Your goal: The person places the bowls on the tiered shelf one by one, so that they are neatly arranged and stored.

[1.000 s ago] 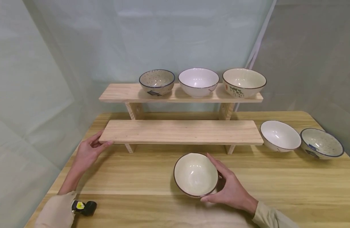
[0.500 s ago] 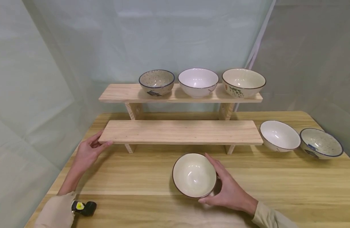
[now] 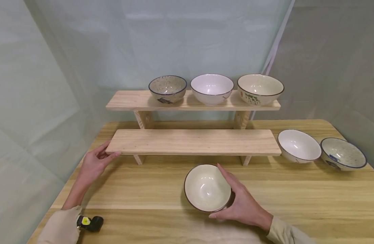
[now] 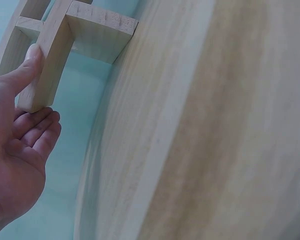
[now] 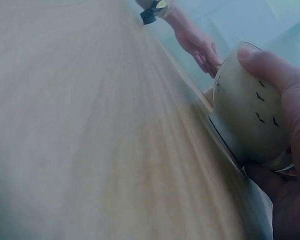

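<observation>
My right hand (image 3: 240, 203) holds a cream bowl (image 3: 207, 188) with a brown rim by its right side, in front of the wooden stand. The thumb is at the near rim and the fingers reach the far side. Small black bird-like marks show on the bowl's outer wall (image 5: 247, 107) in the right wrist view. At the left end of the lower shelf board (image 3: 193, 141), my left hand (image 3: 95, 164) pinches the corner. Its thumb (image 4: 32, 57) lies along one face of that board in the left wrist view, with the fingers curled at the end.
On the upper shelf (image 3: 129, 100) stand a speckled blue-rimmed bowl (image 3: 167, 88), a white bowl (image 3: 212, 88) and a cream bowl with green plant decoration (image 3: 260, 89). Another white bowl (image 3: 299, 145) and a speckled bowl (image 3: 343, 154) sit on the table (image 3: 138, 193) at the right.
The cream bowl and my right hand have shifted slightly left, mostly in the first half second. My left hand keeps its place on the lower shelf board.
</observation>
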